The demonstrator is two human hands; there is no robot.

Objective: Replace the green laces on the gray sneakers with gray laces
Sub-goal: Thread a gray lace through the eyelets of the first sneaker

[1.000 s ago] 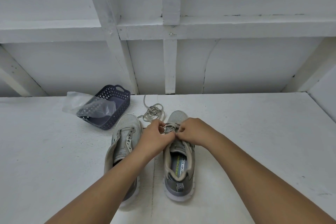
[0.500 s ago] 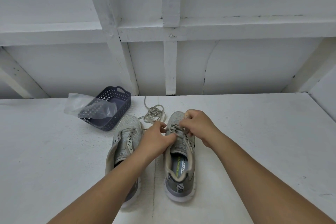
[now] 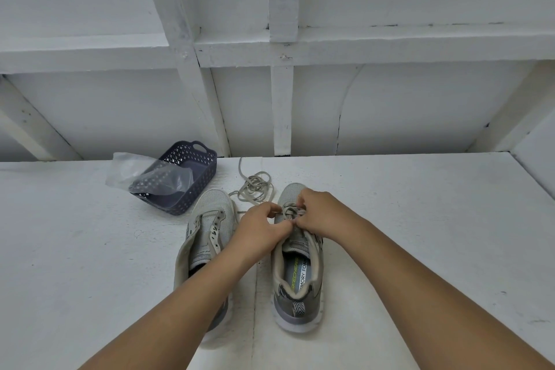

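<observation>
Head view: right hand (image 3: 322, 215) has moved back beside left hand (image 3: 259, 227), both pinching lace (image 3: 289, 210) on the right shoe (image 3: 297, 273); lacing continues.

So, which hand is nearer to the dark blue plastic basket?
Left. The left hand is between the two sneakers, closer to the dark blue basket at the back left. The right hand is over the right sneaker, farther from it.

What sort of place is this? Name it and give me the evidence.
Probably a plain home work or storage nook, not a shop. A bare white painted table stands against a white wall with exposed painted framing, and on the table is only a small dark plastic basket beside the sneakers.
</observation>
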